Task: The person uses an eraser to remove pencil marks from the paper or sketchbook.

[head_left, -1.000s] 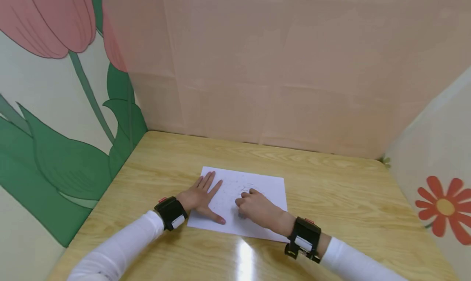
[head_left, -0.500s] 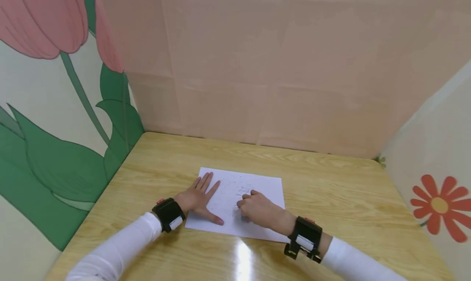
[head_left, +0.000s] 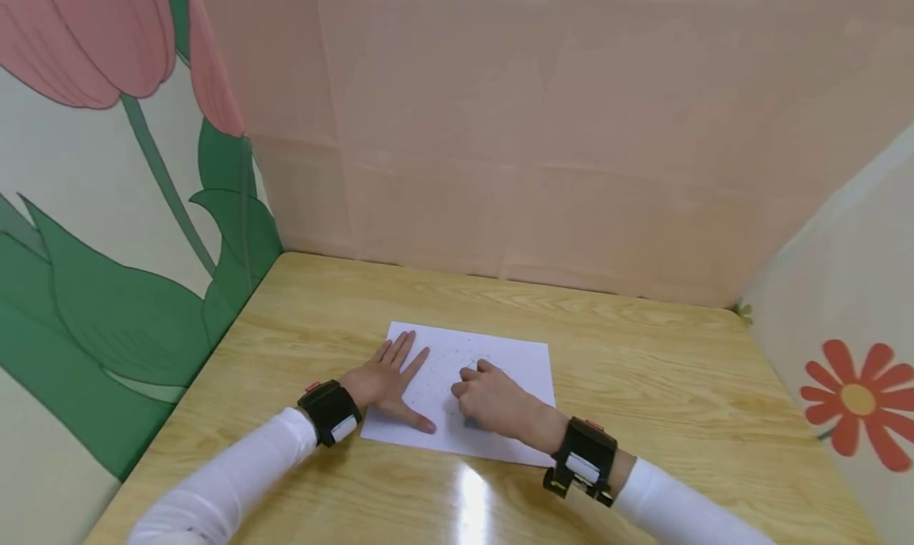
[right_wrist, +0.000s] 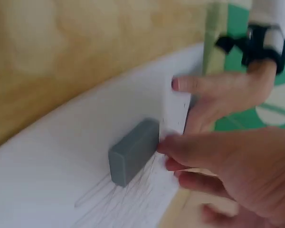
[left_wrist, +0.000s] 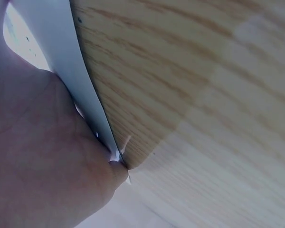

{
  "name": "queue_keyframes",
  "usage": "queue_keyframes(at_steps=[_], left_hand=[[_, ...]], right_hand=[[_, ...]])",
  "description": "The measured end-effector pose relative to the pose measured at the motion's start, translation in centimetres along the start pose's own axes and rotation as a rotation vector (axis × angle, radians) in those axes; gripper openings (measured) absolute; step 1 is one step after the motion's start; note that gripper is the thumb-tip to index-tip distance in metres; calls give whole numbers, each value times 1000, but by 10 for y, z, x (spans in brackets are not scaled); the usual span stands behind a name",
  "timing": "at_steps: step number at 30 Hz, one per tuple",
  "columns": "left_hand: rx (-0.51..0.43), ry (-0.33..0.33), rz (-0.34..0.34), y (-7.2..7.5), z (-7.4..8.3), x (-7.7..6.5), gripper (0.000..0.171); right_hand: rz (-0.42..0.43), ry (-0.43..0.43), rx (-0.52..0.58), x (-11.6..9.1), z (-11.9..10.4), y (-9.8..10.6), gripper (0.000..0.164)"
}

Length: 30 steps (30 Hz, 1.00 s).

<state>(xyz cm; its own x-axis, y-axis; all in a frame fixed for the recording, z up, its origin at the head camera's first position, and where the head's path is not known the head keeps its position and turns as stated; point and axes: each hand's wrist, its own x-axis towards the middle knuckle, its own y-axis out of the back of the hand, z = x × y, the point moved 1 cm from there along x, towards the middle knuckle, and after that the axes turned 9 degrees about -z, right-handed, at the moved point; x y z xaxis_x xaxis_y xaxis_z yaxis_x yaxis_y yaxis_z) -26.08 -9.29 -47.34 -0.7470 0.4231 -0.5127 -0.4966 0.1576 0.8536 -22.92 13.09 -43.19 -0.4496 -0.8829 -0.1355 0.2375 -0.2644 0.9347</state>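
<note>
A white sheet of paper [head_left: 514, 355] with pencil lines and dark specks lies on the wooden table. My left hand [head_left: 389, 382] rests on the sheet's left part with fingers spread. In the left wrist view, the palm [left_wrist: 42, 142] lies over the paper's edge, which lifts slightly off the table. My right hand [head_left: 496, 402] is over the middle of the sheet, fingers curled. The right wrist view shows a grey block eraser [right_wrist: 133, 154] on the paper beside pencil strokes, its far end pinched between thumb and fingers. From the head, that hand mostly hides the eraser.
The wooden table [head_left: 643, 355] extends around the paper, with a bright reflection near its front. A pinkish backdrop [head_left: 535, 132] stands along the back edge. Flower-printed panels [head_left: 857, 291] flank both sides. Each wrist wears a black camera strap [head_left: 330, 412].
My right hand shifts slightly left and away from me over the paper, still holding the eraser. The left hand stays in place on the sheet. The head view sways a little.
</note>
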Motion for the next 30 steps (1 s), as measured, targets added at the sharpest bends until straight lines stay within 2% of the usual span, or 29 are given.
queue_keyframes(at_steps=[2, 4, 6, 8, 11, 15, 19, 21, 25, 30], left_hand=[[-6, -6, -1, 6, 5, -5, 134], [0, -10, -8, 5, 8, -4, 134], [-1, -10, -5, -3, 5, 2, 137], [-3, -8, -3, -10, 1, 9, 140], [-4, -9, 6, -17, -2, 14, 141], [5, -12, 12, -16, -2, 14, 141], [2, -22, 9, -11, -1, 10, 140], [4, -24, 8, -8, 0, 8, 140], [17, -2, -6, -3, 0, 2, 138], [-28, -11, -13, 5, 4, -5, 136]], right_hand=[[9, -10, 62, -3, 2, 0, 12], [2, -12, 169, -11, 5, -4, 9], [18, -16, 263, -21, 6, -10, 10], [40, -19, 348, -29, 7, -16, 17], [55, -43, 401, -32, 7, -24, 21], [120, -84, 280, -25, 6, -26, 12], [165, -138, 126, -7, 6, -26, 10], [153, -135, 62, 0, 6, -28, 13], [111, -102, 10, 5, 5, -34, 19], [19, -63, 16, -17, 0, -37, 23]])
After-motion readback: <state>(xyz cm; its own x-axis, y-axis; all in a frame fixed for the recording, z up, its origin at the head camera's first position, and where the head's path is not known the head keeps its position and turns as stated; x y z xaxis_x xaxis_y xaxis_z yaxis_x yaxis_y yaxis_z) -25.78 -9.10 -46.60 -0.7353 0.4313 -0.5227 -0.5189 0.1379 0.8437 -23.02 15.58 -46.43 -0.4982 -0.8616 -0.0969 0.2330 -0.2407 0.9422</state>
